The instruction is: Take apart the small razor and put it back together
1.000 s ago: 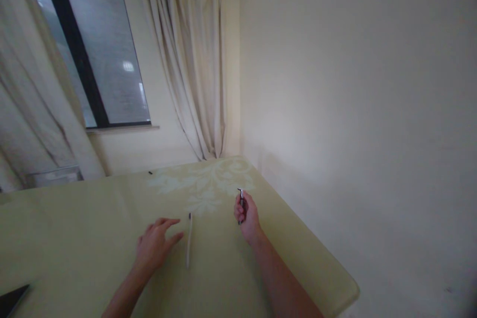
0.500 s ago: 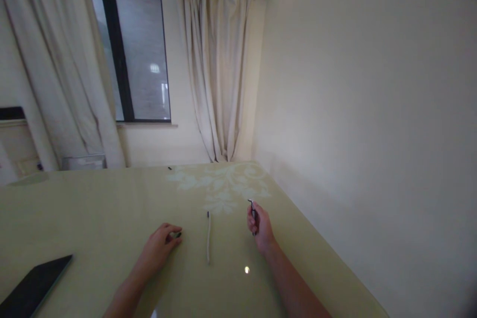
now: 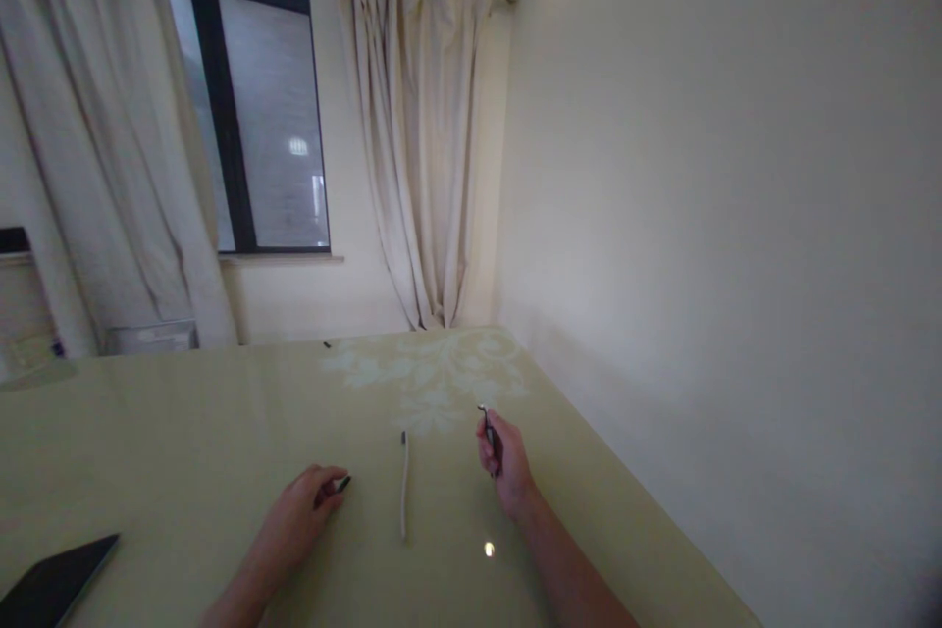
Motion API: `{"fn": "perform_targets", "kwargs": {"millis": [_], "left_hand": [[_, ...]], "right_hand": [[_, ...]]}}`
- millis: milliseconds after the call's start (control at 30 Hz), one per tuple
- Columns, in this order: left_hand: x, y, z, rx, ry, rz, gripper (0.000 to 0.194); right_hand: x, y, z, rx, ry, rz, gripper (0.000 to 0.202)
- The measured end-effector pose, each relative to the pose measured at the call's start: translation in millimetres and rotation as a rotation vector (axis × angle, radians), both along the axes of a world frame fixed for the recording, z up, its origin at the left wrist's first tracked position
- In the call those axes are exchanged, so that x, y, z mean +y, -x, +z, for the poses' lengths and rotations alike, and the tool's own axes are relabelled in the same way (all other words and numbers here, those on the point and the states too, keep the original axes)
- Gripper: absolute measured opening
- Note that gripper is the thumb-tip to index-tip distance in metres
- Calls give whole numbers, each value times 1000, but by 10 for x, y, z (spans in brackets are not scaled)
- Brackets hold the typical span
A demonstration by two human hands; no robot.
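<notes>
On the pale green table (image 3: 183,432), my left hand (image 3: 313,500) pinches a small dark piece (image 3: 343,484) between thumb and fingers. My right hand (image 3: 504,459) is wrapped round a slim dark tool (image 3: 491,442) with a bent metal tip that points up and to the left; the fingers cover part of it. Between my hands lies a thin whitish stick (image 3: 404,496) with a dark end, roughly upright in the view. Neither hand touches it.
A flat black object (image 3: 55,584) lies at the near left. A tiny dark item (image 3: 328,344) is near the table's far edge. The wall (image 3: 699,216) runs along the right side; curtains (image 3: 419,137) and a window (image 3: 272,118) are behind.
The view has tilted slightly, so the table things appear lower and further left. In my left hand, the small dark piece is turned more upward and shows more.
</notes>
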State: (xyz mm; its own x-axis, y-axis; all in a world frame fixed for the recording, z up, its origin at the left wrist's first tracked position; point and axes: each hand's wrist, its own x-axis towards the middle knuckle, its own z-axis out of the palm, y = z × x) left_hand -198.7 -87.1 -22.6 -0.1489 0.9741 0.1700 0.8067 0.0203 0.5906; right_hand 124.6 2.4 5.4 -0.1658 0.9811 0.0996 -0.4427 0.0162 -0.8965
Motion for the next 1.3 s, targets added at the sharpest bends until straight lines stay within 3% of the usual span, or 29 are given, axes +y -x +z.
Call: {"fn": "perform_targets", "kwargs": {"millis": [267, 433, 633, 767, 867, 1033, 1300], "left_hand": [[37, -31, -141, 113, -125, 37, 41], [-3, -158, 19, 27, -189, 57, 38], [-76, -546, 258, -253, -321, 24, 37], [-106, -850, 345, -611, -234, -15, 44], [-124, -991, 360, -760, -153, -60, 42], [-163, -1061, 370, -857, -135, -66, 43], [-248, -1140, 513, -866, -123, -132, 53]], "right_hand": [[-35, 47, 4, -12, -23, 23, 55], [-97, 104, 46, -36, -44, 58, 58], [-264, 265, 65, -142, -118, 160, 55], [-403, 395, 78, -217, -206, 200, 47], [-503, 457, 95, -303, -304, 181, 40], [-588, 497, 117, -365, -340, 165, 33], [-569, 523, 95, -314, -290, 130, 30]]}}
